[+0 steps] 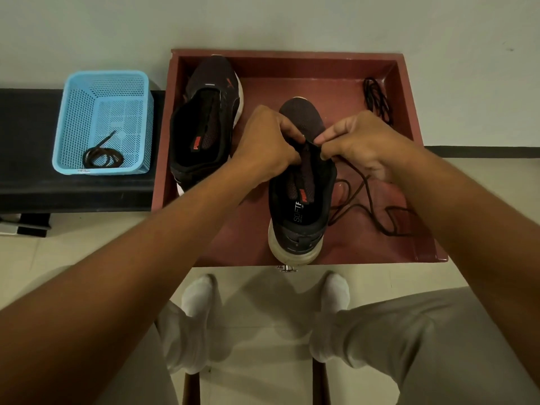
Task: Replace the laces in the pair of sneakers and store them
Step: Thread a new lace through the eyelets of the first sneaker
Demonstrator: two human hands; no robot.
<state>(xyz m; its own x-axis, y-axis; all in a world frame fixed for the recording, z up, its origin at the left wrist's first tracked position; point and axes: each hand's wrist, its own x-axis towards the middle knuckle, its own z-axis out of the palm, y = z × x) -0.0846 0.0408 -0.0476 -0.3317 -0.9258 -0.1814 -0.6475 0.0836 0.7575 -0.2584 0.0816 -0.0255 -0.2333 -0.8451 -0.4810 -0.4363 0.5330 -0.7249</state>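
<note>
A dark Puma sneaker [302, 182] stands in the middle of a shallow red tray [292, 64], heel toward the person. Both hands work at its eyelets: the left hand [267, 144] has its grip curled on the front of the tongue opening, and the right hand [361, 143] pinches a dark lace [365, 200] whose slack trails in loops over the tray floor to the right of the shoe. The second sneaker [206, 121], unlaced, lies in the tray's far left corner, leaning against the wall. A bundled dark lace [377, 99] sits in the far right corner, well apart from the hands. Left of the tray, a light blue perforated basket [103, 121] rests on a black bench [26, 153] and holds a coiled lace [100, 156]. Below, the person's white socks [198, 296] and grey trousers [438, 340] show over a pale tiled floor [73, 252]; a plain light wall [292, 21] with a dark baseboard stands behind.
</note>
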